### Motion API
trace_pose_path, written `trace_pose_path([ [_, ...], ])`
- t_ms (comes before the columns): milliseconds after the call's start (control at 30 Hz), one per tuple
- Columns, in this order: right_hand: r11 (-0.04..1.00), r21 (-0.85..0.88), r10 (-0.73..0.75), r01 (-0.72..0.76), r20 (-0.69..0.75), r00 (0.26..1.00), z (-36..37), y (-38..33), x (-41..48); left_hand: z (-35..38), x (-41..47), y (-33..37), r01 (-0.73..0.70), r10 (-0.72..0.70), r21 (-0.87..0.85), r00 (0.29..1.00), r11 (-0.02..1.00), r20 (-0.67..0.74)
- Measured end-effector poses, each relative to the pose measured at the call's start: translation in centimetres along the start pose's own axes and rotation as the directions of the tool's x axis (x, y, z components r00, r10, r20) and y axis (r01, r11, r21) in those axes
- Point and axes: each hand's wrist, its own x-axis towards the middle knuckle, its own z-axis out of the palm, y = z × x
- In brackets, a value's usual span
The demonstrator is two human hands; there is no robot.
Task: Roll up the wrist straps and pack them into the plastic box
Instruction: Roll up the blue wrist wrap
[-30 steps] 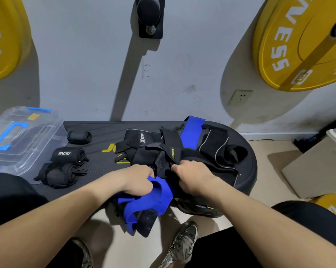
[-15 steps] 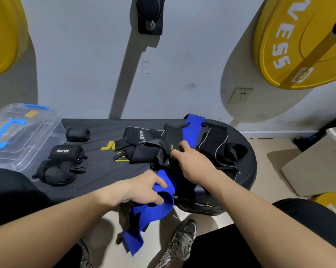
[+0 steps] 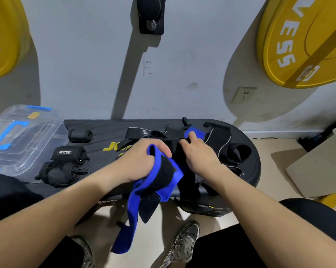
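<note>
At the bottom of the frame a pair of shoes (image 3: pixel 182 242) stands on the floor, and the loose tail of the blue strap (image 3: pixel 163 173) hangs down past the front edge of the black counter (image 3: pixel 109 161). Just above, at centre frame, the left hand (image 3: pixel 142 161) has its grip clamped round the upper end of that strap, the fingers curled over its blue edge. To the right of it the right hand (image 3: pixel 198 153) lies on the pile of loose straps (image 3: pixel 225 146). Its fingertips are buried in the fabric, so I cannot tell whether that grip is pinching anything. The step looks like freeing one strap from the tangle before rolling it. The next move likely calls for pulling the tail clear, laying it flat and winding it tight from one end. Left of centre, three rolled straps (image 3: pixel 66 163) sit on the counter, not yet packed. Beyond them, at the left edge, the plastic box (image 3: pixel 27 144) is cut off by the frame, and I cannot tell whether its lid is on. How many straps remain in the pile cannot be counted. A yellow weight plate (image 3: pixel 298 45) hangs on the wall at upper right.
</note>
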Motion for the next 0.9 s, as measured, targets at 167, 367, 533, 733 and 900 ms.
trace_pose_path([
  [167, 0.998, -0.057, -0.013, 0.017, 0.054, 0.998, 0.7, 0.1, 0.4, -4.6, -0.3, 2.9, 0.003, 0.047, -0.409, 0.992, 0.913, 0.114],
  [367, 0.976, -0.215, 0.024, 0.026, 0.226, 0.974, 0.4, 0.1, -0.1, -5.4, -1.6, 4.2, -0.009, -0.007, -0.324, 0.999, 0.946, -0.047],
  [533, 0.987, 0.132, -0.129, 0.097, 0.267, 0.955, -3.3, -2.5, -0.5, -6.4, -3.2, 4.0, 0.018, -0.019, -0.014, 0.998, 1.0, -0.063],
  [733, 0.608, 0.765, -0.384, 0.213, 0.048, 0.922, -5.6, -7.6, -3.4, -6.6, -5.8, 4.2, 0.011, -0.007, 0.067, 0.998, 0.998, -0.061],
  [900, 0.512, 0.856, -0.216, 0.074, 0.045, 0.975, -6.4, -8.0, -3.8, -8.1, -7.5, 3.8, 0.039, -0.016, 0.135, 0.986, 0.99, -0.168],
])
